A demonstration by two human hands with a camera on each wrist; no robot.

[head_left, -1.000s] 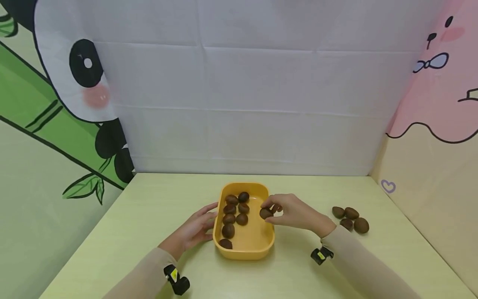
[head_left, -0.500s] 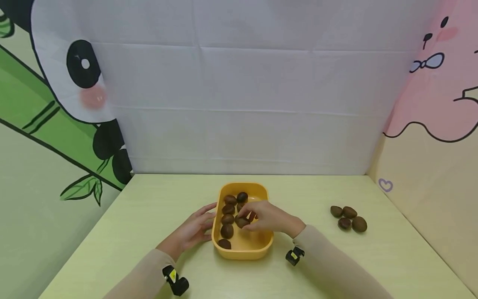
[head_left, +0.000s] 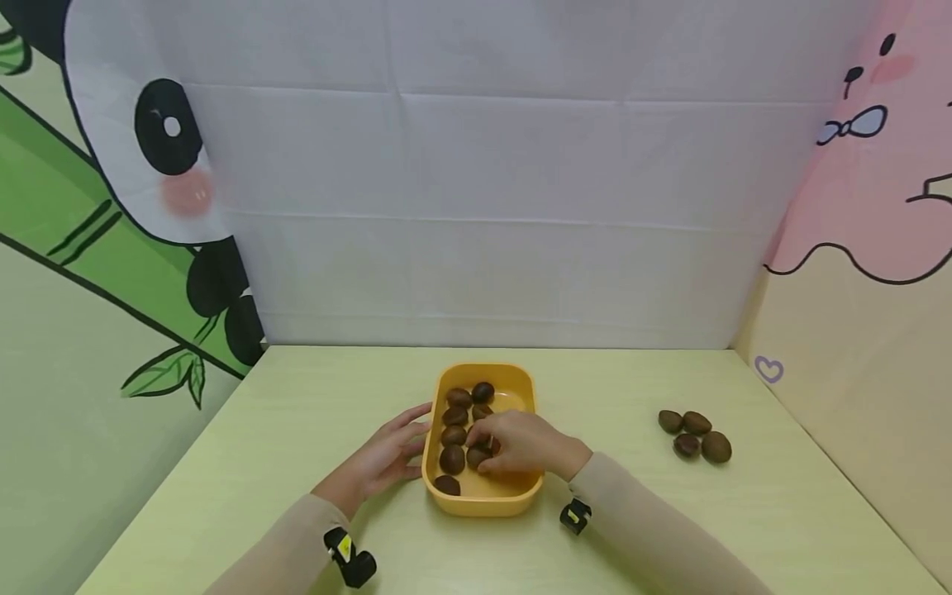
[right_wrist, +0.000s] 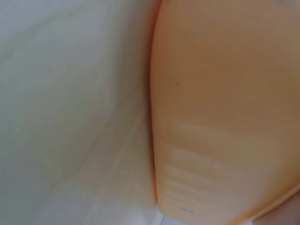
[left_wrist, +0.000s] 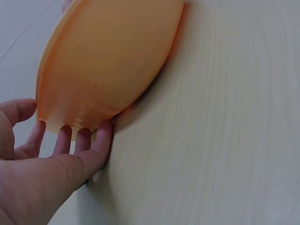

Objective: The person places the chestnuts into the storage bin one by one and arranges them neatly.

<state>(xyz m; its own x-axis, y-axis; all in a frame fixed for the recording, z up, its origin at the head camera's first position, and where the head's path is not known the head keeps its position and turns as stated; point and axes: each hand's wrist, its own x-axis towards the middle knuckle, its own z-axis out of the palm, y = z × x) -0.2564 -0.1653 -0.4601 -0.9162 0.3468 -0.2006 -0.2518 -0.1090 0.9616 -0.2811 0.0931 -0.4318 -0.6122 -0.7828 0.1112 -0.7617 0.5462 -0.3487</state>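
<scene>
A yellow-orange plastic tray (head_left: 483, 504) sits on the table with brown chestnuts (head_left: 452, 459) lined up along its left part. Over the tray's middle, my right hand (head_left: 530, 444) pinches a chestnut (head_left: 478, 458) low inside, at the near end of the second row. Its fingers partly cover the chestnuts behind. My left hand (head_left: 379, 463) touches the tray's left side. In the left wrist view, the fingertips of that left hand (left_wrist: 61, 164) press lightly against the outer wall (left_wrist: 112, 56). The right wrist view is mostly filled by the tray's outer wall (right_wrist: 215, 108).
Several more chestnuts (head_left: 716, 447) lie grouped on the pale yellow table (head_left: 617, 372) to the right, beyond my right forearm. A white sheet (head_left: 476, 215) closes off the table's back edge. Cartoon-printed panels (head_left: 855, 347) flank both sides.
My right hand has carried the chestnut leftward from the tray's right rim into the tray, then slightly nearer to me and down beside the others. The left hand stays at the tray's side.
</scene>
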